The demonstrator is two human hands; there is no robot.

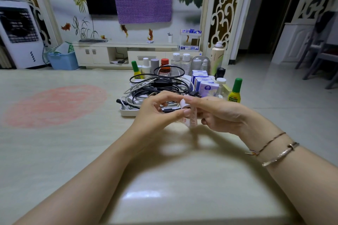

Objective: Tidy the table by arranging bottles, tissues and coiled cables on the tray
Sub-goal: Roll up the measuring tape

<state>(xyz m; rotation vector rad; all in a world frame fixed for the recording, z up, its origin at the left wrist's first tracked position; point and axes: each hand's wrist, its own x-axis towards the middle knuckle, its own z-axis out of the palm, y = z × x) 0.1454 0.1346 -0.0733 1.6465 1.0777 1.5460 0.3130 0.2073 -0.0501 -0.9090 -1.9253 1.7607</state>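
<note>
Both hands are meeting just in front of the tray [126, 112], working on a small pale roll [190, 115] with faint pink print, which looks like paper or tape, though what it is I cannot tell. The left hand [157, 111] is curling its fingers [186, 112] inward, thumb tip pressing against the roll's side, and a dark cable end [169, 110] is showing just behind them. The right hand [217, 113] is pinching the top of the roll between thumb and forefinger, its lower fingers tucked loosely underneath. Both forearms are reaching in over the pale worktop [173, 188], wrists raised off the surface; a bracelet [279, 153] is sitting on the right wrist.

To my eye the step in hand is tidying this small item so it can join the rest. Doing it well would mean keeping the roll pinched firmly at one end while the other hand winds or smooths it, so that it does not unspool, and then placing it in a gap instead of on the loose heap.

On the tray, the tangled cables [157, 84] are filling the left part, tissue packs [203, 81] are standing to the right, and bottles [164, 65] are lining the far edge. One yellow bottle [235, 91] with a green cap is standing at the right end, whether on or off the tray I cannot tell.
</note>
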